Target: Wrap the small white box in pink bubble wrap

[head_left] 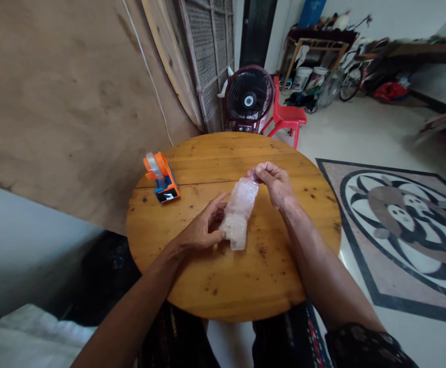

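Observation:
A strip of clear bubble wrap [240, 207] lies slanted over the middle of the round wooden table, its lower end folded into a thicker bundle. Whether anything is wrapped inside, I cannot make out. My right hand [272, 180] pinches the far upper corner of the wrap between thumb and fingers. On the other side, my left hand [205, 225] curves round the left edge of the bundle, thumb at the near end and fingers farther up. An orange and blue tape dispenser [161, 176] with a roll of clear tape stands at the table's left edge.
The round wooden table [230, 294] has its far side near a fan [248, 99] and a red plastic chair [289, 115]. Tall wooden boards [92, 102] stand close along the left. A panda floor mosaic [407, 220] lies to the right; a bicycle [351, 82] stands farther back.

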`<state>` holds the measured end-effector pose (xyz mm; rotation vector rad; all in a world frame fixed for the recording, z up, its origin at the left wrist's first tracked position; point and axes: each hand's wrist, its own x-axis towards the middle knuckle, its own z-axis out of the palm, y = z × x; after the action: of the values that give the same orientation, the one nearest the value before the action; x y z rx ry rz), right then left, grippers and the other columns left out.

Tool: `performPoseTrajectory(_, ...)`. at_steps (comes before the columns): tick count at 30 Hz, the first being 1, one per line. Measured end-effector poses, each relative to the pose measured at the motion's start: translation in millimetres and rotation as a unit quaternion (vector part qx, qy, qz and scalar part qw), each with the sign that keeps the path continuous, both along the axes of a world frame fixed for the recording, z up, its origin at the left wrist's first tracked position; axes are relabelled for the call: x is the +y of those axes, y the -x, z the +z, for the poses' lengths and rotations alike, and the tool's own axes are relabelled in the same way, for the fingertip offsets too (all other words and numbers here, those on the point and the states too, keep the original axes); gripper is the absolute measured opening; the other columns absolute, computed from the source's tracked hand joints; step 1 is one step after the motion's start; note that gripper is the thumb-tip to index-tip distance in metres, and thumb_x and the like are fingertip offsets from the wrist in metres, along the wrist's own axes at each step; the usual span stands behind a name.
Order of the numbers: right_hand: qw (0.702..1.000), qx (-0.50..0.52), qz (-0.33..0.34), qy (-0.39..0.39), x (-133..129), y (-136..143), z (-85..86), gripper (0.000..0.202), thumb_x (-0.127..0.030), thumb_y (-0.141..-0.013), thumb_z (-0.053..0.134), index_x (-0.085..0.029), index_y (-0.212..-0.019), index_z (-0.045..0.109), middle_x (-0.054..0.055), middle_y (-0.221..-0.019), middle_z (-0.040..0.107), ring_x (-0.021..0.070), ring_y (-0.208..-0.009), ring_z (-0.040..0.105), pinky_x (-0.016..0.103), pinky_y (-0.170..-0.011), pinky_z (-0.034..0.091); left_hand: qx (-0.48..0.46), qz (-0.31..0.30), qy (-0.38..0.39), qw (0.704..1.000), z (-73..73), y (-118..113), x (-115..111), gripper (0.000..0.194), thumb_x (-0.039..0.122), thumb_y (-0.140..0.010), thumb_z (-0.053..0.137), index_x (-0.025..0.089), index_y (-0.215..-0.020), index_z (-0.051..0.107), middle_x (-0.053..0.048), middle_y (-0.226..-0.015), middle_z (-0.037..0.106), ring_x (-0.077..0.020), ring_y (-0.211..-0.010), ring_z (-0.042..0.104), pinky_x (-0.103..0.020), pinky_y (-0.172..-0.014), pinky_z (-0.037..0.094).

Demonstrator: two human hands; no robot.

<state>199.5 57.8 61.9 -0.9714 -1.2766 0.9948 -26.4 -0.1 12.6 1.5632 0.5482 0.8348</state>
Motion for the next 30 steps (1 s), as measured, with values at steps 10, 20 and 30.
performPoseTrajectory(10, 0.998, 0.011, 0.011, 0.059, 18, -4, -22.0, 0.036, -0.052, -0.069, 0.072, -0.019, -0.063, 0.058, -0.002, -0.061, 0.058, 0.0095, -0.056, 0.048, 0.024, -0.055, 0.039, 0.025, -0.013, 0.02, 0.999, 1.1, 2, 1, 0.078, 0.034, -0.077, 0.069, 0.019, -0.145, 0.034, -0.017, -0.139, 0.049, -0.0316, -0.123, 0.052, -0.047, -0.103, 0.041)
performPoseTrajectory(20, 0.996, 0.044, -0.021, 0.07, 29, 15, -29.2, 0.04, -0.054, -0.061, 0.076, -0.021, -0.075, 0.059, -0.004, -0.059, 0.057, 0.0104, -0.053, 0.05, 0.026, -0.056, 0.041, 0.124, 0.068, -0.03, 0.99, 7.8, 6, 1, 0.041, 0.043, -0.085, 0.06, 0.016, -0.115, 0.065, -0.013, -0.118, 0.063, -0.0262, -0.108, 0.059, -0.039, -0.093, 0.047)
performPoseTrajectory(30, 0.995, -0.077, -0.001, 0.058, 3, 2, -9.7, 0.042, -0.059, -0.072, 0.066, -0.02, -0.066, 0.054, -0.004, -0.058, 0.052, 0.0099, -0.05, 0.047, 0.026, -0.054, 0.04, 0.112, 0.079, -0.042, 0.99, 8.2, 6, 1, 0.043, 0.038, -0.086, 0.058, 0.019, -0.124, 0.062, -0.012, -0.126, 0.059, -0.0245, -0.108, 0.059, -0.039, -0.093, 0.048)
